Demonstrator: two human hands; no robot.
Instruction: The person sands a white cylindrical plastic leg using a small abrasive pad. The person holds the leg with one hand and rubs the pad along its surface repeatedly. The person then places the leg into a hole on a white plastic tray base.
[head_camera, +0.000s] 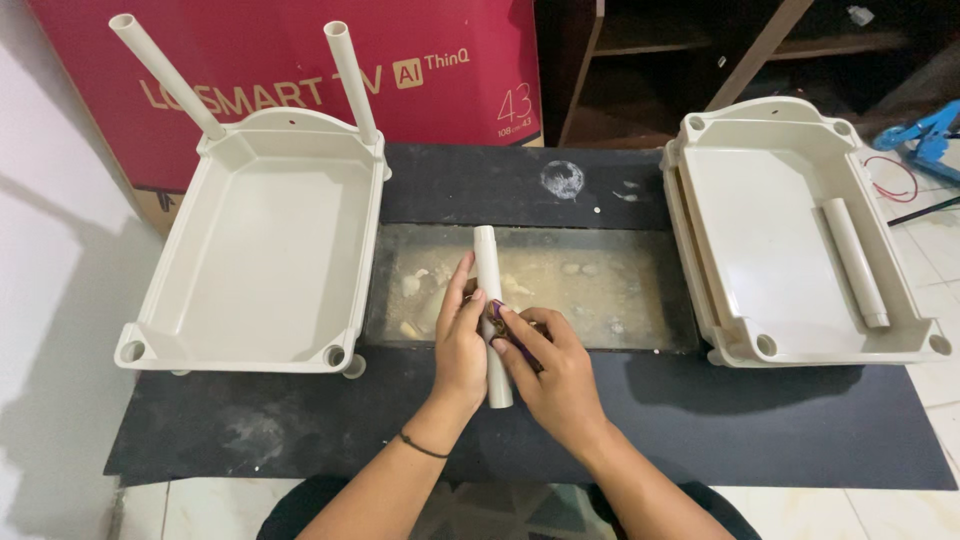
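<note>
While the left hand (462, 345) curls its fingers (458, 290) around the side of a cream plastic tube (490, 310), the right hand (555, 375) closes against the tube from the other side, its fingertips pinched on a small dark purple object (508, 330) pressed to the tube's surface — what that object is cannot be told. Both hands are shut on the tube, which lies lengthwise away from the person, its near end sticking out below the palms and its far end reaching over a shallow, stained recess (600, 285) in the middle of the black work surface (760, 420). A thin dark band (422, 446) circles the left wrist.

To the left of the hands a cream rectangular tray (260, 240) rests on the black surface, with two matching tubes (345, 70) standing up from its far corners, both leaning slightly. To the right, well apart from the hands, a stack of similar cream trays (730, 180) holds one loose tube (855, 262) lying along its right side.

Behind the left tray a large red cardboard box (300, 60) stands upright — flat, wide, with pale lettering across its face and a small tan square label near the middle. A white smudge (562, 180) marks the black surface beyond the recess. At the far right a blue clamp-like tool (925, 135) lies on the pale tiled floor (935, 235) beside thin red wire (895, 180).
</note>
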